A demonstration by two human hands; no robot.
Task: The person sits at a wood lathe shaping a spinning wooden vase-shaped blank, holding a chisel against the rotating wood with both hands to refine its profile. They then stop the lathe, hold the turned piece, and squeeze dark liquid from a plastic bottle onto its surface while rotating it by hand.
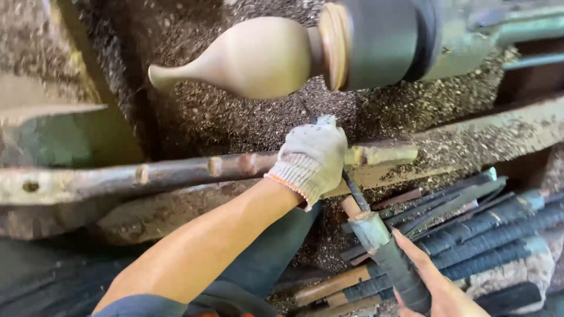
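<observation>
A pale wooden vase-shaped piece sits sideways on a lathe, fixed at its right end to a dark round chuck. My left hand, in a white knit glove, rests on a long rusty tool rest bar and presses down on the metal shaft of a turning chisel. The chisel's tip points up toward the underside of the piece, just below the chuck end. My bare right hand grips the chisel's dark wrapped handle at the bottom right.
Wood shavings cover the lathe bed beneath the piece. Several other chisels with dark wrapped handles lie stacked at the right. A green machine part stands at the left. My dark trousers fill the bottom left.
</observation>
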